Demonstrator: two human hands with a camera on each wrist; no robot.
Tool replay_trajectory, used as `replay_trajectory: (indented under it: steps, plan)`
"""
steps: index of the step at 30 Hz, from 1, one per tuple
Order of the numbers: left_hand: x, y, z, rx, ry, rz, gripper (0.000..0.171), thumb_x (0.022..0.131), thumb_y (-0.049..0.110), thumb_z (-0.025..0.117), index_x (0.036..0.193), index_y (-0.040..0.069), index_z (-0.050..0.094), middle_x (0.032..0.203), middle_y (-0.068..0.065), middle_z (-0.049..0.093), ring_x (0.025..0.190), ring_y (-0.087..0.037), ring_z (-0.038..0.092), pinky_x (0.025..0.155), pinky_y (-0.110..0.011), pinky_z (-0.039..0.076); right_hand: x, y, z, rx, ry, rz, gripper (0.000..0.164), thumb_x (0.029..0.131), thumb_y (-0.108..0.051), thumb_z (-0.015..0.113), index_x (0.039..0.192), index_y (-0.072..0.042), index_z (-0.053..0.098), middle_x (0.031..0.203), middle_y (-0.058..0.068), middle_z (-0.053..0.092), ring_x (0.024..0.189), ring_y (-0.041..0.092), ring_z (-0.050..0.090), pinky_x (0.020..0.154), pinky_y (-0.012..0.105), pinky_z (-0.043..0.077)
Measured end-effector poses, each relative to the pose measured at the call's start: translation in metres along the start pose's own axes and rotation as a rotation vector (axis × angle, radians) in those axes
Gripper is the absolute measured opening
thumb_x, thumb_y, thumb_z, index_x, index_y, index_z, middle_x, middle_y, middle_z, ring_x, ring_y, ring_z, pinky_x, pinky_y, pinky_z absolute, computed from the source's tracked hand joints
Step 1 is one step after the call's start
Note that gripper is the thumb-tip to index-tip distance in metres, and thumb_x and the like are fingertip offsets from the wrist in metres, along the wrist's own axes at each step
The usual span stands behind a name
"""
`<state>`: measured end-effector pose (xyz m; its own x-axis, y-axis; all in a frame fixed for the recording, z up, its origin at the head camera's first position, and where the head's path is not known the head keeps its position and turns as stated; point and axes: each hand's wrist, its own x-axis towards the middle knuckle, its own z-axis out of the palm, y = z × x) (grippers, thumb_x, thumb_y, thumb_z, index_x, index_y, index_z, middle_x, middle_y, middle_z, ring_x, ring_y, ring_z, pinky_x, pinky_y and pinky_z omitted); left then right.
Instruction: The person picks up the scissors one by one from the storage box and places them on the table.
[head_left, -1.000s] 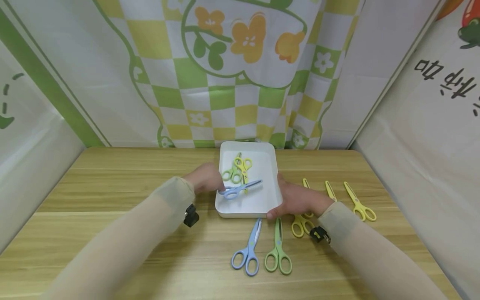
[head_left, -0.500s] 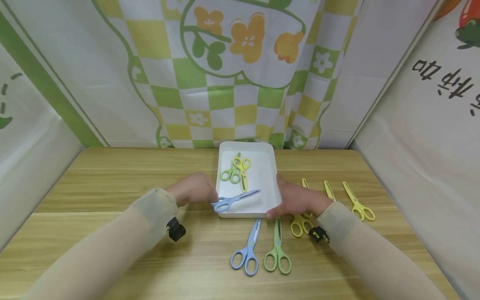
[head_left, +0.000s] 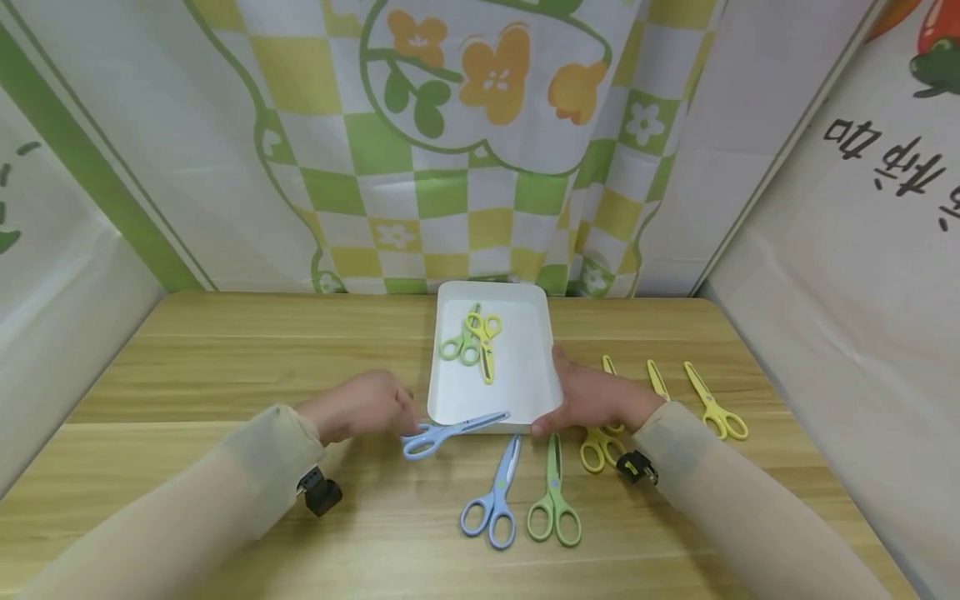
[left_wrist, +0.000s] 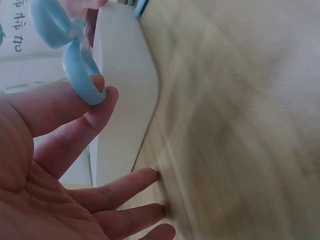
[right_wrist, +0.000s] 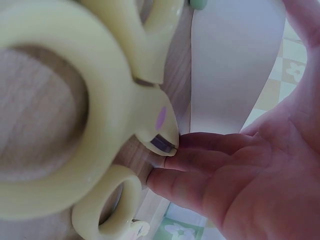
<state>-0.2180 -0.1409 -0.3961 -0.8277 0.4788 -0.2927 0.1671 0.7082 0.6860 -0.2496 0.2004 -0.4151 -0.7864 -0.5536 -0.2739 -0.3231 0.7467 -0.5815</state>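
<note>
My left hand point(head_left: 363, 408) pinches one handle loop of blue scissors point(head_left: 457, 427) between thumb and forefinger. The scissors' blades reach over the front edge of a white tray point(head_left: 521, 350). In the left wrist view, the other fingers point(left_wrist: 117, 192) are spread apart below the blue loop point(left_wrist: 82, 80). My right hand point(head_left: 596, 396) rests against the tray's right side, its thumb at the front right corner. The right wrist view shows its fingers point(right_wrist: 200, 160) extended beside the tray wall point(right_wrist: 235, 65), near yellow scissors point(right_wrist: 107, 110). Green scissors point(head_left: 459, 348) and yellow scissors point(head_left: 486, 346) lie inside the tray.
In front of the tray, another pair of blue scissors point(head_left: 495, 500) and green scissors point(head_left: 553, 500) lie on the wooden table point(head_left: 262, 342). Several yellow scissors point(head_left: 716, 408) lie to the right, some partly under my right arm. A checked curtain point(head_left: 450, 192) hangs behind.
My left hand has moved leftward and toward me, drawing the blue scissors from inside the tray to its front left edge. My right hand has stayed at the tray.
</note>
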Motion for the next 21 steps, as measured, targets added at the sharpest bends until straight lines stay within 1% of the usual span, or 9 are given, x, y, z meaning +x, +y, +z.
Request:
replay_trajectory:
  steps: [3,7,9,11,15,17,18,19,21]
  plan:
    - [-0.006,-0.002,0.004,0.038,0.006,0.026,0.006,0.081,0.016,0.076,0.075,0.015,0.077,0.136,-0.024,0.056,0.129,-0.045,0.046,0.107,-0.061,0.031,0.000,0.000,0.000,0.007,0.008,-0.028,0.141,0.073,-0.046,0.088,0.152,0.009,-0.015,0.157,0.036,0.008,0.136,0.039,0.035,0.111,0.049,0.030]
    - [-0.012,-0.001,0.009,0.090,0.020,0.039,0.010,0.079,0.014,0.077,0.071,0.018,0.076,0.134,-0.023,0.058,0.130,-0.043,0.047,0.107,-0.058,0.032,0.000,-0.001,0.000,0.008,0.012,-0.038,0.140,0.073,-0.045,0.089,0.152,0.008,-0.014,0.157,0.035,0.010,0.136,0.038,0.036,0.111,0.049,0.030]
    - [-0.014,0.001,0.012,0.135,0.033,0.050,0.012,0.079,0.013,0.076,0.069,0.020,0.075,0.130,-0.021,0.062,0.128,-0.041,0.049,0.106,-0.056,0.034,0.000,-0.001,-0.001,0.010,0.011,-0.039,0.140,0.073,-0.045,0.089,0.153,0.008,-0.013,0.157,0.035,0.011,0.135,0.038,0.037,0.110,0.049,0.031]
    - [-0.015,0.001,0.015,0.198,0.047,0.090,0.012,0.077,0.012,0.076,0.068,0.019,0.075,0.118,-0.016,0.068,0.118,-0.037,0.057,0.101,-0.050,0.042,0.000,0.000,-0.001,0.008,0.013,-0.038,0.140,0.072,-0.045,0.089,0.153,0.006,-0.012,0.158,0.034,0.013,0.132,0.036,0.040,0.109,0.048,0.032]
    - [-0.015,0.000,0.022,0.314,0.089,0.170,0.013,0.073,0.010,0.073,0.064,0.019,0.075,0.097,-0.008,0.071,0.102,-0.032,0.063,0.090,-0.044,0.048,0.001,0.001,0.000,-0.003,0.009,-0.030,0.140,0.072,-0.046,0.089,0.154,0.005,-0.013,0.158,0.032,0.012,0.133,0.034,0.040,0.109,0.046,0.033]
    - [-0.016,-0.002,0.025,0.331,0.106,0.163,0.015,0.072,0.010,0.072,0.061,0.019,0.073,0.099,-0.009,0.071,0.104,-0.032,0.063,0.091,-0.043,0.048,0.001,0.002,0.000,-0.003,0.007,-0.025,0.140,0.073,-0.047,0.088,0.153,0.006,-0.014,0.158,0.033,0.010,0.135,0.035,0.038,0.110,0.046,0.032]
    - [-0.016,-0.002,0.027,0.336,0.112,0.149,0.016,0.071,0.010,0.071,0.058,0.020,0.071,0.106,-0.012,0.071,0.111,-0.033,0.061,0.095,-0.045,0.047,0.001,0.001,0.000,-0.002,0.005,-0.022,0.140,0.073,-0.047,0.088,0.153,0.006,-0.014,0.158,0.033,0.009,0.135,0.035,0.037,0.110,0.046,0.031]
    - [-0.017,-0.003,0.028,0.338,0.116,0.125,0.017,0.070,0.010,0.071,0.056,0.020,0.070,0.111,-0.013,0.070,0.112,-0.034,0.061,0.095,-0.045,0.047,0.001,0.001,0.000,0.000,0.004,-0.018,0.141,0.073,-0.047,0.088,0.153,0.006,-0.014,0.159,0.033,0.009,0.136,0.035,0.036,0.110,0.046,0.031]
    - [-0.019,-0.003,0.031,0.365,0.129,0.080,0.019,0.069,0.012,0.071,0.054,0.022,0.066,0.125,-0.016,0.065,0.119,-0.036,0.057,0.099,-0.053,0.043,0.001,0.002,0.000,0.002,0.004,-0.016,0.141,0.073,-0.047,0.088,0.153,0.007,-0.014,0.158,0.034,0.009,0.136,0.036,0.036,0.111,0.047,0.031]
